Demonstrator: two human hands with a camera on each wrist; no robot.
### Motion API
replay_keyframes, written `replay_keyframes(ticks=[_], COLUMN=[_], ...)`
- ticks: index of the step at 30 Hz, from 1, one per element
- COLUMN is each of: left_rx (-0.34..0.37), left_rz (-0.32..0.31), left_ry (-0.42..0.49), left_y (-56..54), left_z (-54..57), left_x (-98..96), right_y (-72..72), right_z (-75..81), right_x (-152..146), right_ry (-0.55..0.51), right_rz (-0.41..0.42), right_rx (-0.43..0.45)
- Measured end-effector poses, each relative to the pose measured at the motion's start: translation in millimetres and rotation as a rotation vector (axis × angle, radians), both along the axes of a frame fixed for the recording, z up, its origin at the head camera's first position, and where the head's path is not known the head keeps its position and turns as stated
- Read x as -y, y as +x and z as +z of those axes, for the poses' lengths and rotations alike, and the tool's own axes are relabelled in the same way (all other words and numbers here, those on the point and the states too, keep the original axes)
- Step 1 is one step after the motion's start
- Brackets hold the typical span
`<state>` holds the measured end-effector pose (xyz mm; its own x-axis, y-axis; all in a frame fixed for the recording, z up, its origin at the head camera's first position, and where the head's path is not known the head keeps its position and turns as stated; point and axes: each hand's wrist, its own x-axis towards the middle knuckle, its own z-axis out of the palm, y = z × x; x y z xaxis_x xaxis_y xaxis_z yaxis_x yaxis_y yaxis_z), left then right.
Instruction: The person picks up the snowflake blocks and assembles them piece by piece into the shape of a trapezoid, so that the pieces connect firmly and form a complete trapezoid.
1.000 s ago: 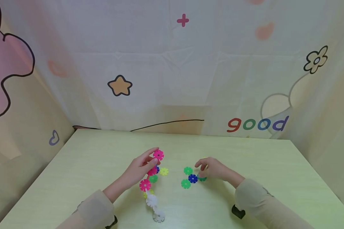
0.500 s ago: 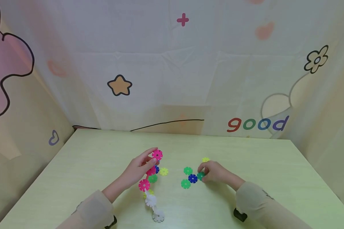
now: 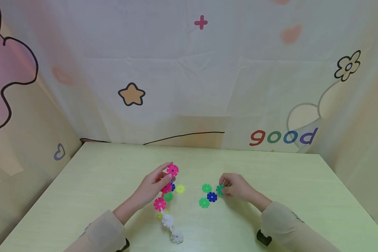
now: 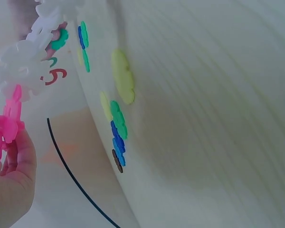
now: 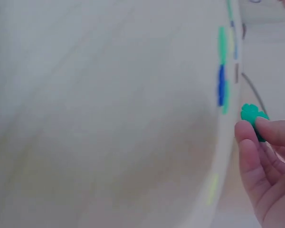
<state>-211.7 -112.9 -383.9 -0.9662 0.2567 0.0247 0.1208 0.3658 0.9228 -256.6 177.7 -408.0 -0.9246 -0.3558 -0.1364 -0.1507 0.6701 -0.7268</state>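
In the head view, my left hand [image 3: 149, 189] holds a chain of interlocking notched plastic discs between thumb and fingers. Pink discs [image 3: 159, 204] form its upper part, and white discs [image 3: 168, 220] trail below toward me. The left wrist view shows the pink pieces [image 4: 7, 124] in the fingers and the white ones [image 4: 20, 66] beyond. My right hand [image 3: 239, 187] pinches a green disc [image 3: 219, 190] by its edge between thumb and fingertips. That green disc [image 5: 252, 114] is off the table in the right wrist view.
Two green discs [image 3: 207, 188] and a dark blue disc [image 3: 212, 197] lie between the hands. Near the chain are yellow [image 3: 180, 189], green [image 3: 168, 196] and blue discs, partly covered. Another yellow disc [image 5: 212, 189] lies by the right hand. A printed cloth [image 3: 189, 87] hangs behind the table.
My right hand has taken hold of the green disc and raised it from beside the blue one, drawing back slightly rightward. The left hand stays; the chain's white end has swung slightly right.
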Motion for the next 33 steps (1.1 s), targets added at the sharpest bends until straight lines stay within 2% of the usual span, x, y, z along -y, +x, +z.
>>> replay_keyframes(ticks=[5, 13, 21, 26, 33], left_rx=[-0.001, -0.016, -0.017, 0.006, 0.007], left_rz=[0.021, 0.034, 0.037, 0.028, 0.027], left_ry=[0.037, 0.09, 0.117, 0.168, 0.178], left_y=[-0.3, 2.7, 6.3, 7.1, 8.2], left_z=[-0.2, 0.9, 2.9, 2.9, 2.3], left_x=[-4.3, -13.8, -20.5, -23.6, -26.7], right_y=[4.6, 22.0, 30.3, 32.0, 32.2], right_z=[14.0, 33.4, 40.8, 40.8, 38.7], right_x=[6.5, 30.3, 50.8, 59.7, 68.7], right_ry=[-0.128, -0.293, -0.347, -0.395, -0.425], right_rz=[0.042, 0.102, 0.125, 0.11, 0.099], right_rx=[-0.074, -0.158, -0.247, -0.267, -0.286])
